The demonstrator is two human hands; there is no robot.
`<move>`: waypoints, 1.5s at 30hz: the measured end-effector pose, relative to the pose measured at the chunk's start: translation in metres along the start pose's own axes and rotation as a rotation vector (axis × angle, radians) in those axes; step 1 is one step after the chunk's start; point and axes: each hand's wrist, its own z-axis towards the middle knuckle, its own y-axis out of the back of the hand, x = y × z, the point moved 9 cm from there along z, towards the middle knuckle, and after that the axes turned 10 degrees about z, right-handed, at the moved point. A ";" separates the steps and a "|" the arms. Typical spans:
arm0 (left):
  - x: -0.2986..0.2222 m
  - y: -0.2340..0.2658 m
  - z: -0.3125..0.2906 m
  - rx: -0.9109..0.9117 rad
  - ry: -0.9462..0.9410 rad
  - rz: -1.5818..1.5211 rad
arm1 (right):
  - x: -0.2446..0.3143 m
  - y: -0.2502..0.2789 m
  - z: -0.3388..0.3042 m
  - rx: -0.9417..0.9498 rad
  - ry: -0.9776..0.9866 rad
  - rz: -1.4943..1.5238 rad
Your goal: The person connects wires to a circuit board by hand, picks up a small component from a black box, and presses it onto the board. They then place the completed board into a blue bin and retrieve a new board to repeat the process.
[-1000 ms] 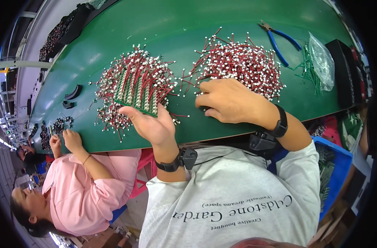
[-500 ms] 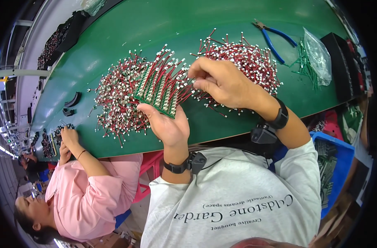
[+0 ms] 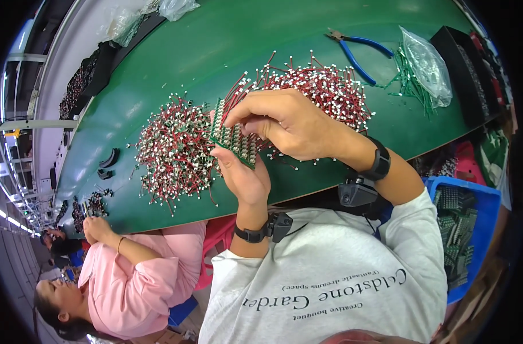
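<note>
My left hand (image 3: pixel 245 182) is closed on the lower edge of a green circuit board panel (image 3: pixel 238 140), thumb on the near side. Rows of small white connectors cover the panel, and red wires stand up from its far part. Over the panel, my right hand (image 3: pixel 298 123) has thumb and forefinger bent together; what they pinch is hidden. To the left of the panel lies a heap of short red wires with white connectors (image 3: pixel 172 152). A second heap of such red wires (image 3: pixel 336 94) spreads beyond my right hand.
Blue-handled cutters (image 3: pixel 359 54), thin green strips (image 3: pixel 410 89), a clear plastic bag (image 3: pixel 425 66) and a black box (image 3: pixel 468 74) lie at the right. A blue bin (image 3: pixel 485 221) of circuit boards stands beside me. At the left a person in pink (image 3: pixel 135 275) works with small black parts.
My right hand has moved left, from beside the panel to over it, and now covers part of it. The panel has turned somewhat in my left hand. The whole view has shifted slightly.
</note>
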 end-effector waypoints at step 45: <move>-0.001 0.006 -0.008 0.074 -0.270 0.420 | 0.013 -0.011 -0.014 -0.002 0.096 -0.375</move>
